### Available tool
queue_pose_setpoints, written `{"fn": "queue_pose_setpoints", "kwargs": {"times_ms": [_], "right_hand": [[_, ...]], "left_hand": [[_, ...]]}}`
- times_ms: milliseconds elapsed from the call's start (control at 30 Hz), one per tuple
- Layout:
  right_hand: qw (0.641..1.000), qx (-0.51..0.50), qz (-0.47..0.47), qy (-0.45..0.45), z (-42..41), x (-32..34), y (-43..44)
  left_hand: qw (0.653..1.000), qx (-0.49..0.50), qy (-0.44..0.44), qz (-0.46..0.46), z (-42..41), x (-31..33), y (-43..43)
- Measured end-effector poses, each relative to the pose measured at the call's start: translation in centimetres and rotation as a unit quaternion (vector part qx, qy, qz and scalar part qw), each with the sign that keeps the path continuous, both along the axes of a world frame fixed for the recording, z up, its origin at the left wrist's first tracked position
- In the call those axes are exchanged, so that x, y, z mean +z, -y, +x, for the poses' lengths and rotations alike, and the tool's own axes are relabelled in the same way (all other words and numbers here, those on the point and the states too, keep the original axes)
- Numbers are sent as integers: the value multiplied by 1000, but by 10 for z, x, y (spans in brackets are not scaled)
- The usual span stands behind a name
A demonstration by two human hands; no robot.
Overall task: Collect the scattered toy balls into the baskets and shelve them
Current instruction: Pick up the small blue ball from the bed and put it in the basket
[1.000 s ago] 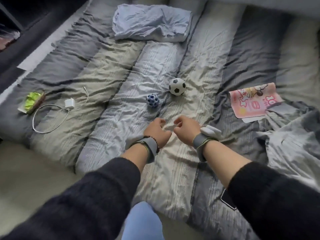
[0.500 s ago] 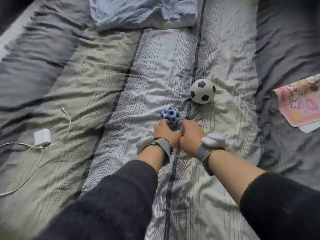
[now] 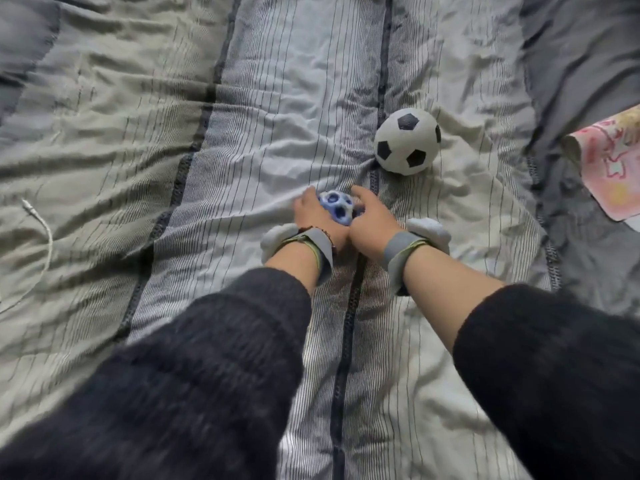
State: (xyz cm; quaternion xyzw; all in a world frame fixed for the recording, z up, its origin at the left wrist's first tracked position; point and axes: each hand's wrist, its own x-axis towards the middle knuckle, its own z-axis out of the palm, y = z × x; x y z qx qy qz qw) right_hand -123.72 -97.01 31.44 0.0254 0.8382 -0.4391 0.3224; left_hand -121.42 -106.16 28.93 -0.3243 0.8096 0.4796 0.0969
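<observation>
Left hand (image 3: pixel 317 220) and right hand (image 3: pixel 372 223) side by side, heels touching, both cupped around small blue holed ball (image 3: pixel 336 208) on striped bedspread (image 3: pixel 277 109). Fingers curl at ball's sides; ball top visible between them. Grey straps on both wrists, dark knit sleeves pushed back. Black-and-white soccer ball (image 3: pixel 407 141) rests on bedspread just beyond and right of hands, untouched. White cable (image 3: pixel 43 233) far left. Pink printed paper (image 3: pixel 613 168) at right edge.
</observation>
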Motion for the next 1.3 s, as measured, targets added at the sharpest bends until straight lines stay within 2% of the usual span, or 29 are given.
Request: {"fn": "queue_pose_setpoints", "kwargs": {"times_ms": [133,267,333,433,600,667,833,867,1000,1133,1300], "right_hand": [[993,-101,-41,42,2,11,-15],[989,-122,-49,60,17,63,-57],[992,-105,-33,56,28,98,-84],[992,-97,-58,54,48,161,-134],[980,-169,-102,28,82,255,-237],[974,-198,-106,0,94,286,-285],[961,-259,-41,-90,143,362,-431],[961,-256,-36,-100,144,366,-438],[941,-292,-14,-167,197,423,-576],[927,-308,7,-213,234,459,-676],[897,-357,5,-259,282,502,-797]], "left_hand": [[999,-47,17,-18,17,13,-13],[992,-116,-26,-39,41,57,-53],[989,-132,-57,-17,52,87,-82],[984,-148,-103,7,69,147,-131],[959,-227,-162,51,85,241,-217],[946,-263,-164,93,91,272,-256],[910,-345,-162,161,110,342,-385],[908,-347,-164,165,108,344,-391],[876,-424,-169,157,139,407,-526],[842,-470,-210,160,160,445,-631],[826,-484,-245,155,199,492,-761]]}}
